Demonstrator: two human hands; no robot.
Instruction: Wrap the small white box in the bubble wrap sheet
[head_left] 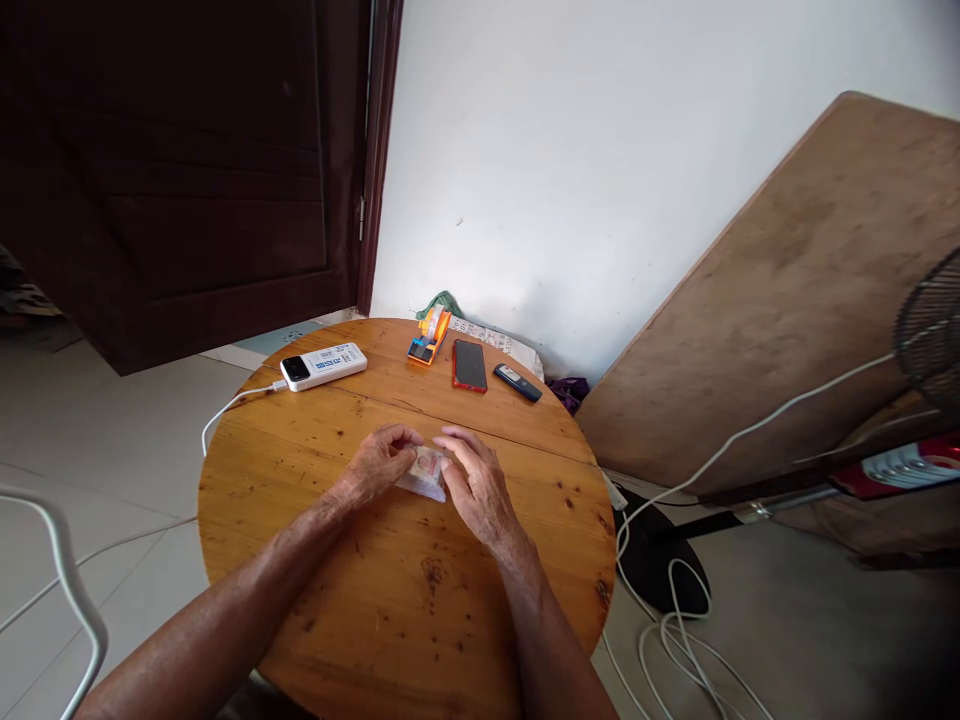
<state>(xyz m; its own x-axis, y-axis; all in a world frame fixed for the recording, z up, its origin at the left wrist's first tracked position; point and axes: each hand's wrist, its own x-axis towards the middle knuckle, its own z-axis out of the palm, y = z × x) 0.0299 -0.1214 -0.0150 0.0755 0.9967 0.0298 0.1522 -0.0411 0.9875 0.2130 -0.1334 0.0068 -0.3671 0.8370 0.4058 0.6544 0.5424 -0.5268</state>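
Note:
Both my hands rest near the middle of a round wooden table (405,600). Between them lies a small flat packet or folded note (426,474), pale with a reddish print, partly hidden by my fingers. My left hand (379,462) pinches its left edge with curled fingers. My right hand (474,485) presses on its right side, fingers bent over it.
At the table's far side lie a white power bank (323,366) with a cable, an orange tape dispenser (430,336), a red phone (469,364) and a small dark phone (517,382). A wooden board (810,290) leans on the wall at right. White cables (675,630) trail on the floor.

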